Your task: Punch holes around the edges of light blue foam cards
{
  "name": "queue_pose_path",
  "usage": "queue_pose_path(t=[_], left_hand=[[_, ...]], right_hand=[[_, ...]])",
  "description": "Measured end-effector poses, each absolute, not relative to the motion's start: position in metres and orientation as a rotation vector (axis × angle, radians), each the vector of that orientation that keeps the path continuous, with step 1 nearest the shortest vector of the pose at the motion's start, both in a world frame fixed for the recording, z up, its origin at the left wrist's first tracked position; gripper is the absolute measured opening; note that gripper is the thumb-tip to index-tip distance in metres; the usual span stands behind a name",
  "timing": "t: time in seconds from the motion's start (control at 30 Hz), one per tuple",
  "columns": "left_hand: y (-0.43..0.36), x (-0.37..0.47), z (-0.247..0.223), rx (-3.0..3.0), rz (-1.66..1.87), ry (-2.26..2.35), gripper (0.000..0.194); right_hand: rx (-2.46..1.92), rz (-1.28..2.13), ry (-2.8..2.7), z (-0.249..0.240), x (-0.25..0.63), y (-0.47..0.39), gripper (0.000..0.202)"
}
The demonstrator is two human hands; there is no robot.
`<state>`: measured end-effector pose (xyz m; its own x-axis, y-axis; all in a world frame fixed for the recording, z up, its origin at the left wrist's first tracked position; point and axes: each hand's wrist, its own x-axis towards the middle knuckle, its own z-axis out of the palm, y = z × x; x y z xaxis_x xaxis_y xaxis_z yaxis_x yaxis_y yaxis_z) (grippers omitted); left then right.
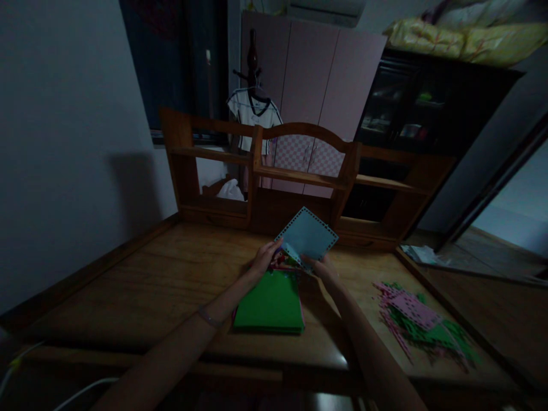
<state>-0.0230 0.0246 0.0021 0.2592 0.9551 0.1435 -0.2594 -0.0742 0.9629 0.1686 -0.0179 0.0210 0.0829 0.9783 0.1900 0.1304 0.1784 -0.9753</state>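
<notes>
A light-blue square sheet [309, 233] with a row of small holes along its edges is held up, tilted, above the table. My left hand [264, 258] is closed on its left corner. My right hand [323, 269] grips the lower right edge, the thumb lying over the sheet. Below them lies a stack of green sheets [269, 302], with a little pink showing at its sides. A colourful printed picture [285, 260] is partly visible between the stack and the blue sheet; my left hand covers some of it.
On the table's right side lies a heap of pink and green punched scraps [422, 322]. A wooden shelf unit [299, 177] rises along the far edge of the wooden table [171, 274]. The white wall [77, 142] borders the left side.
</notes>
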Motion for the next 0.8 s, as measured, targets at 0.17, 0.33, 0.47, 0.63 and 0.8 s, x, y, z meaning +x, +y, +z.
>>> queue_pose_path(t=[0.17,0.33,0.47,0.63,0.8], left_hand=[[0.0258,-0.0229,0.0011,1.225,1.167,0.778,0.041],[0.0236,-0.0226,0.0035,1.215,1.167,0.801,0.041],[0.0228,-0.0231,0.0042,1.238,1.171,0.795,0.040],[0.0237,-0.0232,0.0023,1.235,1.183,0.787,0.040],[0.0245,-0.0233,0.0029,1.229,1.169,0.786,0.041]], right_hand=[[-1.226,0.936,-1.280,0.0235,0.1665,-0.0203,0.050],[-1.249,0.933,-1.265,0.0242,0.1663,-0.0208,0.050],[-1.220,0.946,-1.297,0.0255,0.1662,-0.0215,0.049],[-1.286,0.908,-1.264,0.0262,0.1651,-0.0221,0.049],[-1.284,0.911,-1.274,0.0266,0.1654,-0.0234,0.050]])
